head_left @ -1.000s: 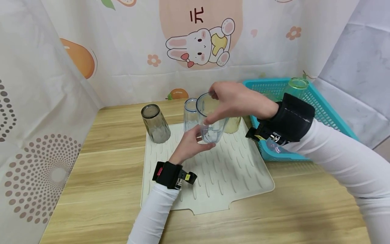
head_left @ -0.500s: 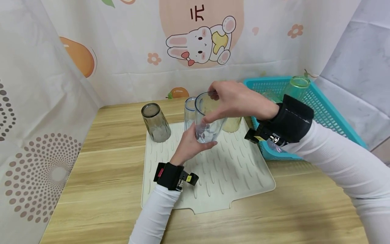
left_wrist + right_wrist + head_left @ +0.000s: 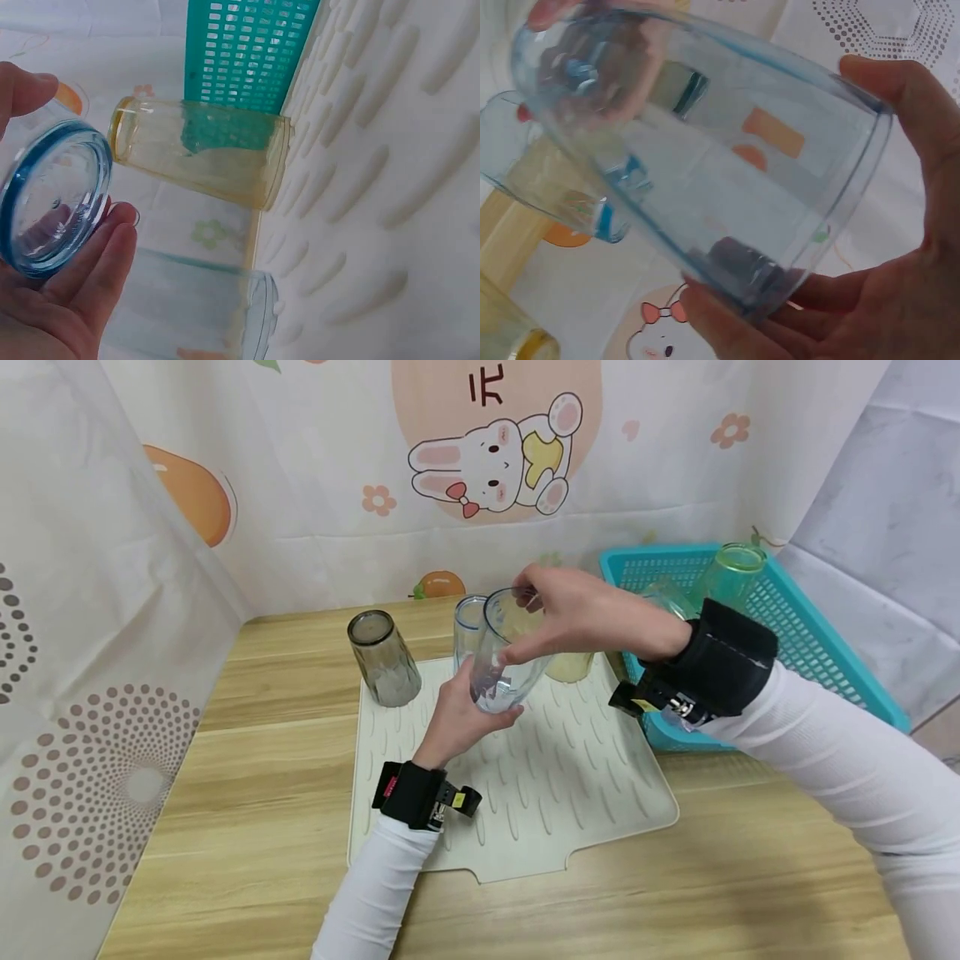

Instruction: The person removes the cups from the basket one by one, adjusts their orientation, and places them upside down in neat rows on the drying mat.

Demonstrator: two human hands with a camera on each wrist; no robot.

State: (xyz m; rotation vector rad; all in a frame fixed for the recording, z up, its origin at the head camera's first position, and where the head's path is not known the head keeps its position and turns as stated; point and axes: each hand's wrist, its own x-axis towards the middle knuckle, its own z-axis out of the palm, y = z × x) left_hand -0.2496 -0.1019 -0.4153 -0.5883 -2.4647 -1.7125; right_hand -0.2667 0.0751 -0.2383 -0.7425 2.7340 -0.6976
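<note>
Both hands hold one clear, bluish drinking glass [image 3: 517, 683], tilted with its mouth up, above a pale ridged drying mat [image 3: 555, 793]. My left hand [image 3: 454, 714] grips it around the base, thumb on one side and fingers on the other. At the rim, my right hand [image 3: 581, 610] pinches the wall, thumb outside the near side. Behind it a blue-rimmed clear glass [image 3: 467, 625] stands upside down on the mat, partly hidden. A yellowish glass [image 3: 217, 157] stands to its right, partly covered by the right hand in the head view.
A smoky grey glass [image 3: 386, 662] stands upside down at the mat's back left corner. To the right is a turquoise basket [image 3: 840, 647] holding a green glass [image 3: 733, 572] and other glassware. A printed curtain [image 3: 315, 485] hangs behind the wooden table [image 3: 262, 760].
The held glass has tilted further, its base swinging left along with my left hand. My right hand keeps its hold at the rim and has barely moved. The other glasses stay put.
</note>
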